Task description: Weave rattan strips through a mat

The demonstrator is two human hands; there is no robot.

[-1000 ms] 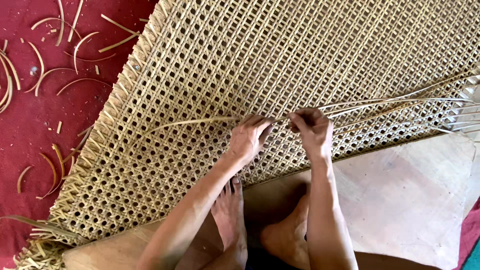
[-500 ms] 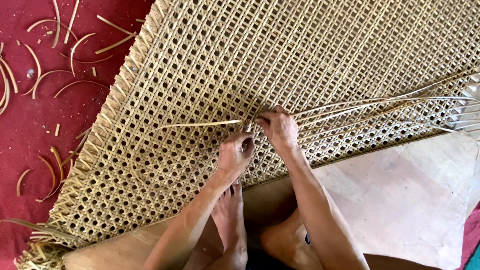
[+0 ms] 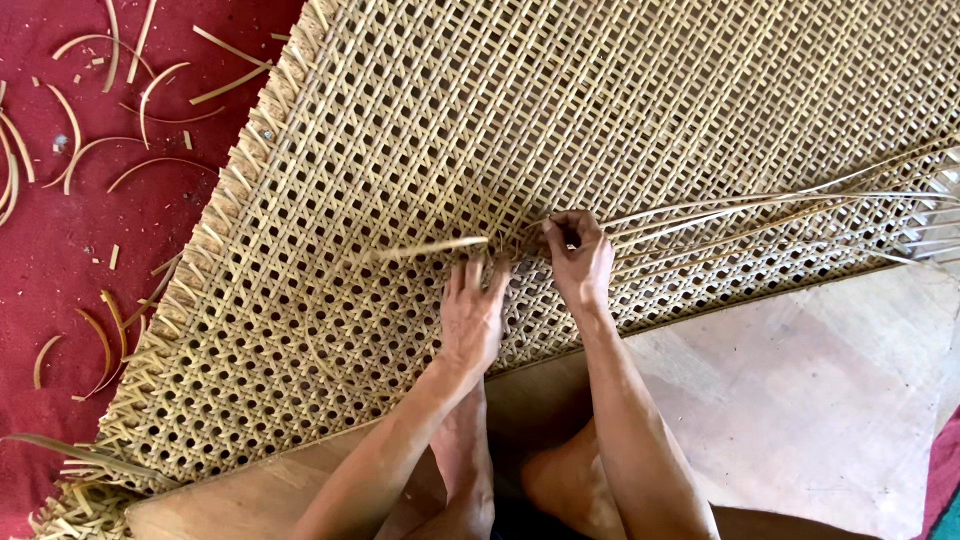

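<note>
Both our hands lay on the cane mat [image 3: 620,120], near its 6 o'clock edge. Our left hand [image 3: 472,318] rested flat, fingers spread loosely and holding nothing, their tips just below the free end of a strip [image 3: 430,247] that pointed toward 9 o'clock. Our right hand [image 3: 577,258] sat just beside it at 3 o'clock, fingers curled and pinched on the strands [image 3: 760,205], which ran off toward 3 o'clock over the weave. The mat lay partly on a board [image 3: 800,400] and partly on red floor [image 3: 60,250]. Cane scraps [image 3: 150,90] were scattered on the floor at 10 o'clock. Our feet [image 3: 560,480] rested on the board at 6 o'clock.
</note>
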